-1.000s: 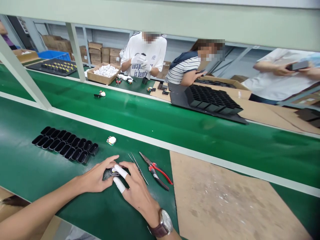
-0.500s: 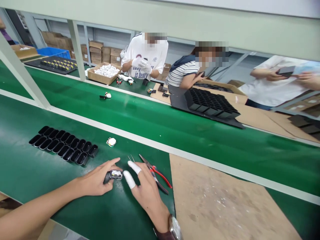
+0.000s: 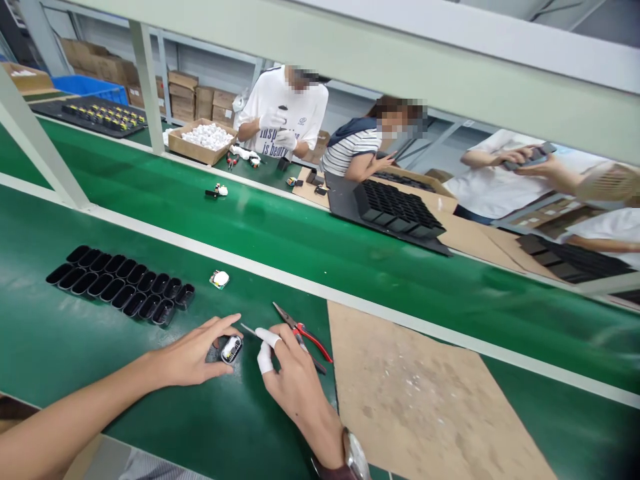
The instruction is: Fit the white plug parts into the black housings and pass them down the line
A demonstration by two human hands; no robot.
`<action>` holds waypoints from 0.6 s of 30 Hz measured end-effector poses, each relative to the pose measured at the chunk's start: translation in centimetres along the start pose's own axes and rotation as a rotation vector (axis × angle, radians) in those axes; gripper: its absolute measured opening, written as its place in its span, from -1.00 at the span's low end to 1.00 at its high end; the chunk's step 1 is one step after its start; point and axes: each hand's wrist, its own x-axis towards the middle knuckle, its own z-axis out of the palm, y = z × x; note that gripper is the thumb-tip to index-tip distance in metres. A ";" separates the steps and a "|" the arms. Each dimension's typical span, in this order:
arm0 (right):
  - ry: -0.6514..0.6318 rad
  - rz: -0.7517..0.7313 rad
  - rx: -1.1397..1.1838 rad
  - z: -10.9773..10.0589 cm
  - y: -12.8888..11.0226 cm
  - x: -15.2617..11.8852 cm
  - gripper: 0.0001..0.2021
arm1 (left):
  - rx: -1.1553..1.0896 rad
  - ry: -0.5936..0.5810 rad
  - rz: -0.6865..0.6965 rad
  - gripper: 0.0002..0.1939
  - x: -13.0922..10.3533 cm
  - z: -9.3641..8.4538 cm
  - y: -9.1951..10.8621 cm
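My left hand (image 3: pixel 200 350) rests on the green bench with thumb and fingers around a small oval black case (image 3: pixel 231 349). White and dark electronic parts show inside the case's open top. My right hand (image 3: pixel 293 373), with white finger cots on two fingers and a watch at the wrist, pinches thin metal tweezers (image 3: pixel 249 329). The tweezers' tips point toward the case and stand apart from it. Beside my right hand lie red-handled pliers (image 3: pixel 306 333), partly hidden by the hand. A small circuit board with a white top (image 3: pixel 219 279) lies beyond my left hand.
Two rows of open black cases (image 3: pixel 117 283) stand at the left. A cardboard sheet (image 3: pixel 415 380) covers the bench at right. Past a pale rail runs a green conveyor belt (image 3: pixel 280 233) with one board on it. Several people work on the far side, near a box of white parts (image 3: pixel 200 143).
My right hand has picked up the tweezers from the bench and closed its fingers on them. The case in my left hand has turned and tilted slightly. The camera view has shifted.
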 end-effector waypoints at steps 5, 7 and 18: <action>-0.048 -0.086 -0.127 -1.6 -1.4 -1.4 -0.73 | 0.010 0.050 -0.028 -0.12 -0.2 0.5 -0.4; -0.048 -0.104 -0.177 -1.9 -1.6 -1.8 -0.74 | 0.024 0.068 -0.025 -0.14 -0.3 0.6 -0.5; -0.069 -0.127 -0.265 -1.6 -2.1 -1.5 -0.73 | 0.044 0.090 -0.017 -0.11 -0.4 0.9 -1.0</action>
